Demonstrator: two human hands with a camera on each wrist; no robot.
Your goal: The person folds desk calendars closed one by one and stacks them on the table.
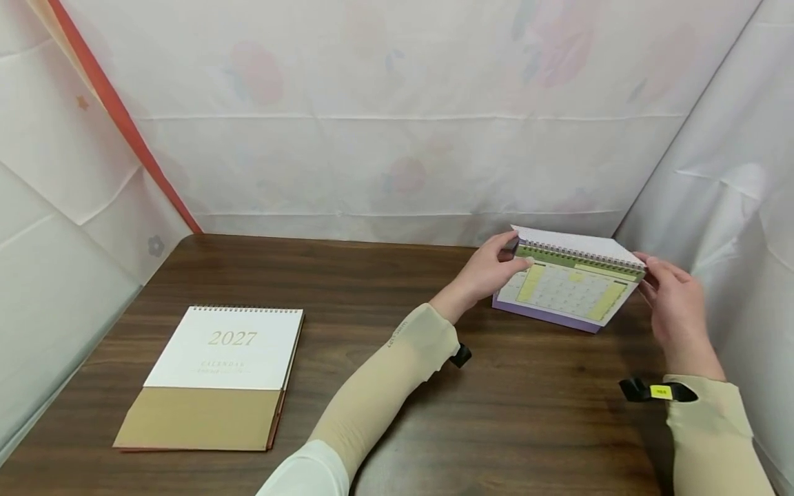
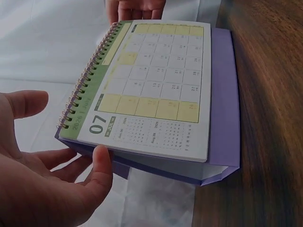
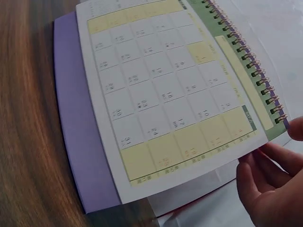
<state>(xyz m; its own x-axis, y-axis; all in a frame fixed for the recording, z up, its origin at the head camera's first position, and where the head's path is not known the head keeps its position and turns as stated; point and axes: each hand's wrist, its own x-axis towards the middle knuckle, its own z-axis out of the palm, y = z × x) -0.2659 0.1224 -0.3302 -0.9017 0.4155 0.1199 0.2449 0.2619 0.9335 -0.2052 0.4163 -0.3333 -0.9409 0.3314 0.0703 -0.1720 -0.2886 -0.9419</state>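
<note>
- Fingers of the left hand [image 1: 477, 272] hold one upper corner of the purple-based calendar [image 1: 567, 286], thumb on the near side
- Fingers of the right hand [image 1: 679, 303] hold the opposite upper corner, beside the spiral binding [image 3: 256, 74]
- Between both sets of fingers sits that calendar, long axis running hand to hand, neither hand nearer
- Well left of the left fingers: a 2027 calendar [image 1: 229, 351] on the table [image 1: 372, 275]
</note>
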